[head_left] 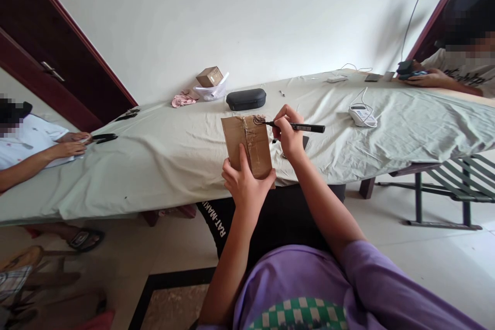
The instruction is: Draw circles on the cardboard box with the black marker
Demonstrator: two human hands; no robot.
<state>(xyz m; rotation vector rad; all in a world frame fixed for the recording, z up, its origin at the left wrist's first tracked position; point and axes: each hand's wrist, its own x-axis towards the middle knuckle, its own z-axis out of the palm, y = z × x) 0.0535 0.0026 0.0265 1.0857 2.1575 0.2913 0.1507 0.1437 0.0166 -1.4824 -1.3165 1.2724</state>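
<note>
Left hand [247, 188], fingers spread, is gripping cardboard [260, 152] beneath them; right hand [291, 134] is pinching a black marker [312, 128]; beyond the fingers a dark case [246, 99] is lying, rightward a white device [362, 116]

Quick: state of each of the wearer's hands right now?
Left hand: closed on the brown cardboard, holding it by its lower part.
Right hand: closed, holding the black marker, tip at the cardboard.
</note>
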